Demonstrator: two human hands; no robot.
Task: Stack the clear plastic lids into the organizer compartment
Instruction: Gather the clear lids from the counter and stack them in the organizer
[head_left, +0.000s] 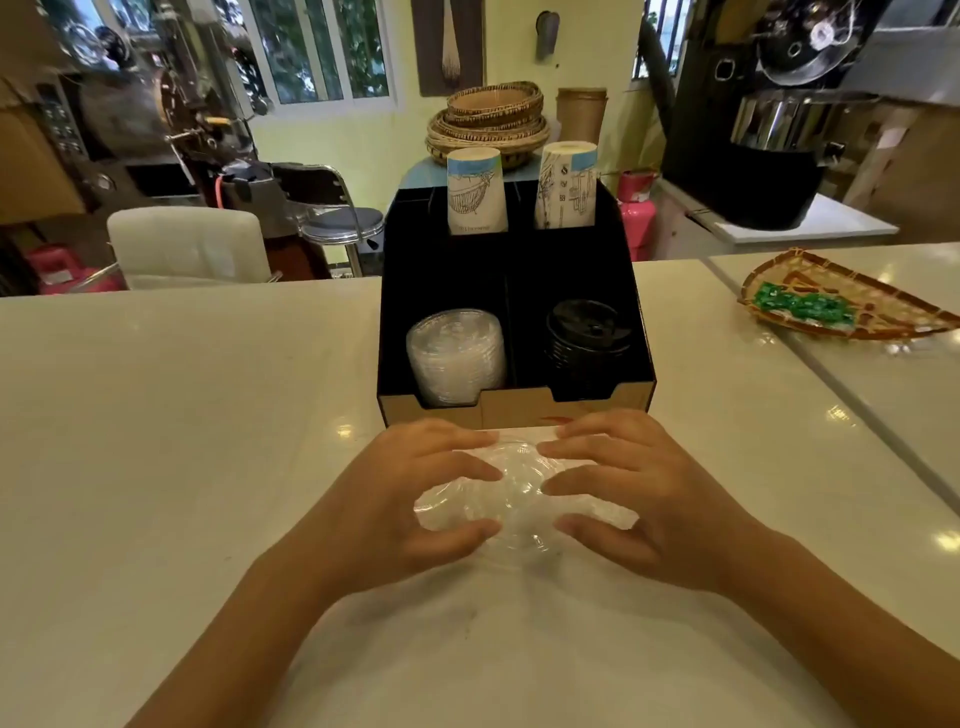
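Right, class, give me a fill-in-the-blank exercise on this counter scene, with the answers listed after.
1. Both hands, the left hand and right hand, rest on loose ____ lids on the counter.
2. In the organizer, the front right compartment holds ____ lids.
3. The stack of clear lids sits in the front ____ compartment.
4. Two paper ____ stand at the back.

Answers: clear; black; left; cups
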